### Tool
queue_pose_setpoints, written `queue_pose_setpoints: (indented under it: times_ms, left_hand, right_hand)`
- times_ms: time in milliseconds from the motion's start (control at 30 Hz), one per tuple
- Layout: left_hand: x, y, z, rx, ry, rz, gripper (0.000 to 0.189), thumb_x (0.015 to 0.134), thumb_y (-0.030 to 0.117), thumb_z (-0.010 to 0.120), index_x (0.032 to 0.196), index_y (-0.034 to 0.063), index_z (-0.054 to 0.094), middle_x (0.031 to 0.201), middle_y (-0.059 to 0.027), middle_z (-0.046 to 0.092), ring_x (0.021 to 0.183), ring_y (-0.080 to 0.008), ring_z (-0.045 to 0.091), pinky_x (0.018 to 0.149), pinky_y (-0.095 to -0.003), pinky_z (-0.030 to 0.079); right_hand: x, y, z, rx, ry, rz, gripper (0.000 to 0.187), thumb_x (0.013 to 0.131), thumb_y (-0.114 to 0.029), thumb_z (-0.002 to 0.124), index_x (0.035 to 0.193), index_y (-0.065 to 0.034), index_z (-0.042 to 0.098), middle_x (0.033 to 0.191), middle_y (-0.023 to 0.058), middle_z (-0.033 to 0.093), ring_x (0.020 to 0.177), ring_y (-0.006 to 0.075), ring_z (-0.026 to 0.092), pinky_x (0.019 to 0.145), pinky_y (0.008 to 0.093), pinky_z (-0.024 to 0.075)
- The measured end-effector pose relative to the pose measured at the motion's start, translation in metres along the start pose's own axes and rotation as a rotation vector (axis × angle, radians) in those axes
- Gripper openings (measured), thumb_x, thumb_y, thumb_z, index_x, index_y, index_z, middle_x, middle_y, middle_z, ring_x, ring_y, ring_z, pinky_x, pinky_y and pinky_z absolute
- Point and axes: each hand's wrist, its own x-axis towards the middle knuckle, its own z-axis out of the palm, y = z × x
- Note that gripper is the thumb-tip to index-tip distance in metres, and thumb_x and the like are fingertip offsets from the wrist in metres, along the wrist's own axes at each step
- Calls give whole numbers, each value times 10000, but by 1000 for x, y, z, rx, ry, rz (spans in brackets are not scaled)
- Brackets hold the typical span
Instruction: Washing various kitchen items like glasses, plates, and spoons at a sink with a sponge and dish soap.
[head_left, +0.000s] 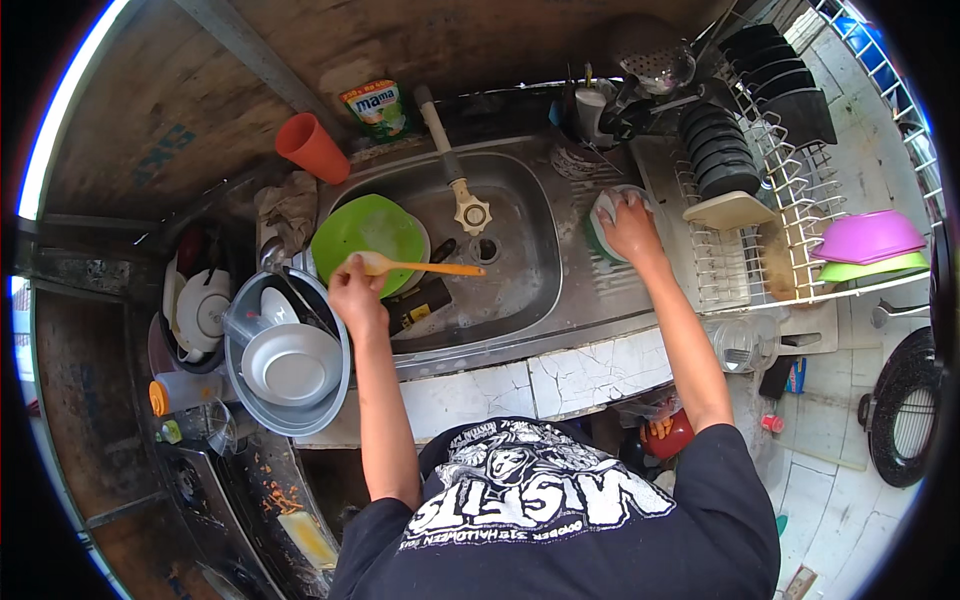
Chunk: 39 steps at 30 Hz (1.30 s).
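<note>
My left hand (358, 296) grips the pale bowl end of an orange-handled spoon or ladle (427, 266), held over the left side of the metal sink (551, 300). Behind it a green plastic bowl (367, 229) rests in the sink on a whitish dish, near a dark object with a yellow label (420, 306). On the drainboard to the right, my right hand (628, 225) reaches into a round tub with a green side (598, 238) and touches whitish, foamy contents; whether its fingers grip a sponge there I cannot tell.
A faucet (471, 214) juts over the sink. To the left stand a red cup (311, 148) and a grey basin (289, 424) holding bowls. A detergent pouch (375, 111) leans at the back wall. A white wire dish rack (795, 225) with black containers and coloured bowls stands right.
</note>
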Motion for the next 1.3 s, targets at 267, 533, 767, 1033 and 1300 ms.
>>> queue_pose_setpoints:
  times_ms: [267, 533, 767, 1033, 1300]
  left_hand:
    - [-1, -129, 27, -117, -229, -447, 199, 948, 69, 520, 1093, -67, 514, 1060, -166, 594, 993, -264, 630, 871, -477, 563]
    - [-11, -155, 77, -291, -381, -712, 237, 939, 42, 483, 1151, -56, 526, 1104, -165, 609, 1033, -282, 624, 875, -421, 547]
    - [6, -134, 80, 143, -699, -603, 167, 908, 102, 586, 1019, -19, 620, 904, -102, 652, 731, -185, 653, 671, -301, 562]
    - [36, -78, 45, 629, -764, -219, 212, 926, 191, 593, 927, -19, 622, 633, -62, 606, 504, -120, 582, 469, -248, 467]
    - [15, -50, 17, 567, -611, -177, 258, 965, 180, 527, 920, -60, 609, 708, -134, 665, 544, -145, 640, 455, -237, 460]
  right_hand:
    - [-38, -98, 15, 340, -220, -184, 368, 901, -305, 587, 1139, -25, 611, 1108, 203, 630, 1039, 388, 587, 915, 459, 457]
    - [-47, -64, 56, 286, -421, -28, 231, 915, -242, 559, 991, -46, 655, 904, 202, 654, 821, 416, 630, 745, 476, 505]
    - [-34, -43, 59, 393, -489, 15, 255, 920, -248, 545, 1020, -54, 677, 908, 217, 661, 887, 399, 626, 770, 458, 488]
    - [-6, -90, 129, 381, -417, -286, 248, 932, -215, 491, 949, -45, 669, 924, 195, 666, 869, 399, 634, 740, 467, 507]
    - [3, -204, 178, 649, -273, -209, 290, 932, -309, 496, 1015, -74, 645, 846, 178, 665, 820, 353, 643, 706, 454, 497]
